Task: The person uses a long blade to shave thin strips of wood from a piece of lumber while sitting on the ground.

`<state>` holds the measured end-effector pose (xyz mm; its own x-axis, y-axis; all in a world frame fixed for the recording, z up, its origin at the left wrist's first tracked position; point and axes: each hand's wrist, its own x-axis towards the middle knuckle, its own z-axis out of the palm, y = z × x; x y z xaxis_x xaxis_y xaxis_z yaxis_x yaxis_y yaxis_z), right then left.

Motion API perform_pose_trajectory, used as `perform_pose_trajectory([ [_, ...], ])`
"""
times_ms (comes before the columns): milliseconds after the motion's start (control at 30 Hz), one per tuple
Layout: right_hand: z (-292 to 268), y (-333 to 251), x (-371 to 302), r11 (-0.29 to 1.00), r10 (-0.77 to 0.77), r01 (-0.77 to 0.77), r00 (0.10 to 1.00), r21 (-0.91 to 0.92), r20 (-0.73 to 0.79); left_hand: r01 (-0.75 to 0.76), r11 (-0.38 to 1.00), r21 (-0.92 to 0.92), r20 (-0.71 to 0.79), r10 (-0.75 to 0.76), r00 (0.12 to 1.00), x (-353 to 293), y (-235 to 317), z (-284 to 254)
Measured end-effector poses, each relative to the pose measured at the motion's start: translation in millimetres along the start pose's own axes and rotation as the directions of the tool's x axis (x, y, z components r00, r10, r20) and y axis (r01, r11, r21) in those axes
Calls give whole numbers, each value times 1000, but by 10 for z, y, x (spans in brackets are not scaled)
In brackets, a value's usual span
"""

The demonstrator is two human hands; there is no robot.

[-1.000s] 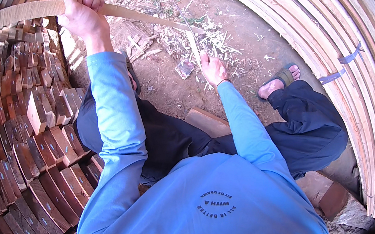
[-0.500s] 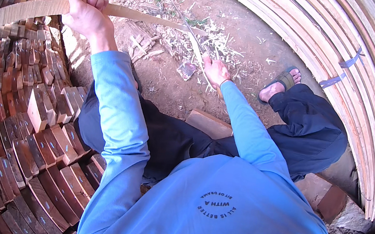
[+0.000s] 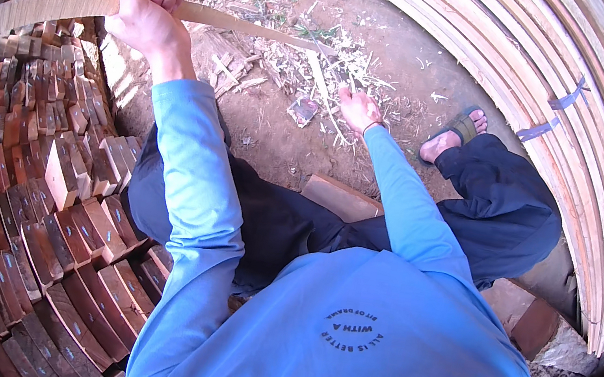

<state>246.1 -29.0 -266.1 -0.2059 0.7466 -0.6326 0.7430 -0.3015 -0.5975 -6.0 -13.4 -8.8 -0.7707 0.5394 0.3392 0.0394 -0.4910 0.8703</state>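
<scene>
At the upper left, my left hand is wrapped around a long, curved, pale wooden strip. The strip bends down toward the left rim and tapers to a thin tip on the right. My right hand is closed on a slim knife just beyond that tip. Its blade is narrow and partly lost against the pale shavings, so I cannot tell whether it touches the wood. Wood shavings lie scattered on the ground beneath the tip.
Stacked curved brown wood blocks fill the left side. Long bent planks, bound with blue ties, sweep along the right. A wooden block lies between my legs. My sandalled foot rests on the dirt floor.
My right hand has shifted slightly right, and the knife blade has swung away from its earlier, clearly visible line across the strip's tip. My left hand and the strip have barely moved.
</scene>
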Motion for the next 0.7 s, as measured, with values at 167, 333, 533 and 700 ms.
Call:
perform_pose_trajectory([
  [167,4,-89,-141,978,-208,210,971,-2,-120,-19,999,-51,9,20,1000,99,-50,-53],
  [333,305,136,60,997,-23,13,992,-80,-127,12,1000,-6,-27,-12,1000,8,3,69],
  [533,37,25,-48,998,-16,19,999,61,-42,2,1000,18,-12,-2,1000,35,-17,-25],
  [700,393,340,71,996,-91,85,978,-40,-186,15,999,-35,7,-15,1000,37,-25,69],
])
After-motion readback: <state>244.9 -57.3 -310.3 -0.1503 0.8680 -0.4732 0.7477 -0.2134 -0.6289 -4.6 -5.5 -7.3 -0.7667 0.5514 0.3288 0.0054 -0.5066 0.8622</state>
